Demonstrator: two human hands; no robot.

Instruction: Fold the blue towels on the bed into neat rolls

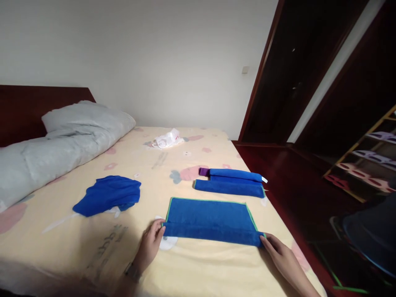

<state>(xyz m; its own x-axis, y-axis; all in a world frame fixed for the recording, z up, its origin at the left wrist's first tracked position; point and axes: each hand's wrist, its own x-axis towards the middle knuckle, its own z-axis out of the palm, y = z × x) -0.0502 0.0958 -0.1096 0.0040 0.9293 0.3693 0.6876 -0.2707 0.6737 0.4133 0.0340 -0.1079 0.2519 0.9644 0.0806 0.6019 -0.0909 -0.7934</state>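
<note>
Bedroom: plain pale wall point(173, 62), bed point(198, 272) under a cream patterned sheet.

Left hand point(151, 237): thumb and fingers pinching the left end of a folded strip; dark band at the wrist. Right hand point(278, 249): thumb on top, pinching the strip's right end.

Item held: green-edged cloth point(210, 213), blue, lying flat on the bed between the hands, near edge turned over into a band, far part a single spread panel. Handling, by judgement: light, soft, limp; grippy rather than slippery, not fragile; likely to sag or ripple mid-span if lifted by one end. Best hold: both ends of the band, thumb above and fingers beneath, kept evenly taut.

Just beyond: folded blue cloth point(230, 187), one piece or two, cannot tell, with a purple end piece point(204, 171).

Left of the hands: crumpled blue cloth point(108, 194), loosely heaped.

Farther out: white plastic bag point(169, 139), grey quilt point(89, 123), dark door point(287, 78), rack of slippers point(360, 175).
</note>
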